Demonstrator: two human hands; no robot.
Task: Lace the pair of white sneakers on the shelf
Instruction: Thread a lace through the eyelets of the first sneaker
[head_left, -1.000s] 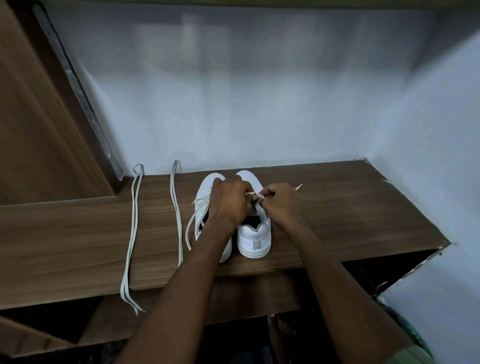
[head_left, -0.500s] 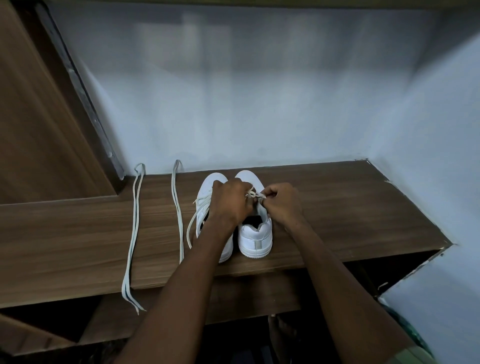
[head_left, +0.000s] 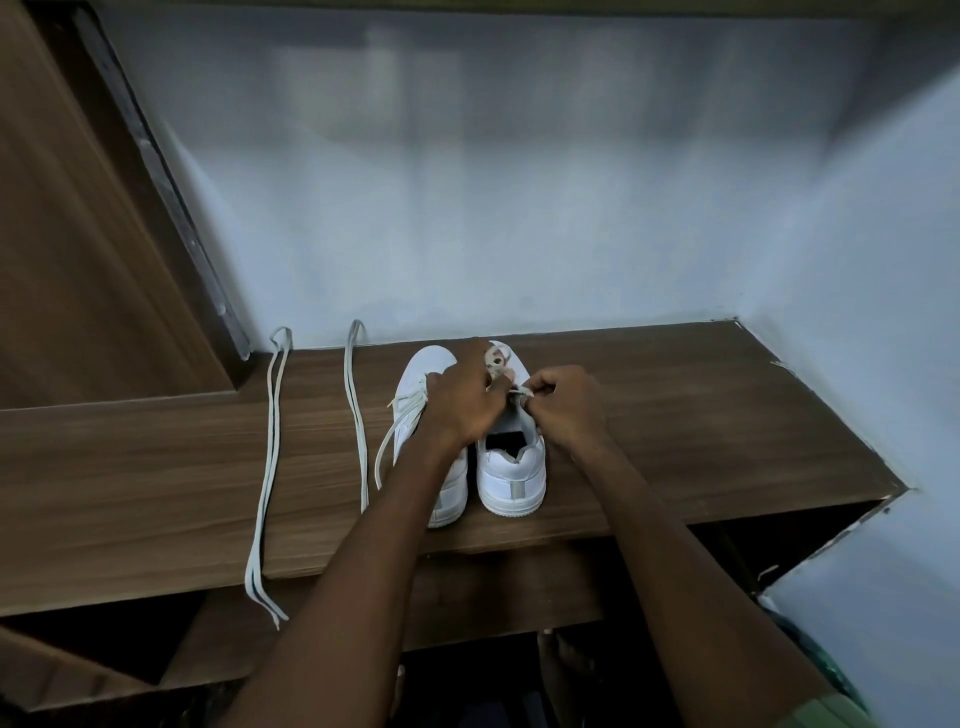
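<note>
Two white sneakers stand side by side on the wooden shelf (head_left: 675, 415), heels toward me. Over the tongue of the right sneaker (head_left: 511, 478) both hands work a white lace (head_left: 496, 364). My left hand (head_left: 462, 400) grips the lace, a loop of it showing above its fingers. My right hand (head_left: 563, 405) pinches the other lace end near the top eyelets. The left sneaker (head_left: 423, 374) lies partly under my left forearm, with its own lace (head_left: 400, 421) hanging loose off its left side.
Two spare white laces lie on the shelf to the left, one (head_left: 267, 467) trailing over the front edge, the other (head_left: 357, 405) beside the shoes. A wooden panel (head_left: 78, 234) rises at the left; pale walls close the back and right.
My left hand has lifted toward the toe and drawn a loop of lace up above its fingers. My right hand has shifted slightly right, still pinching its lace end.
</note>
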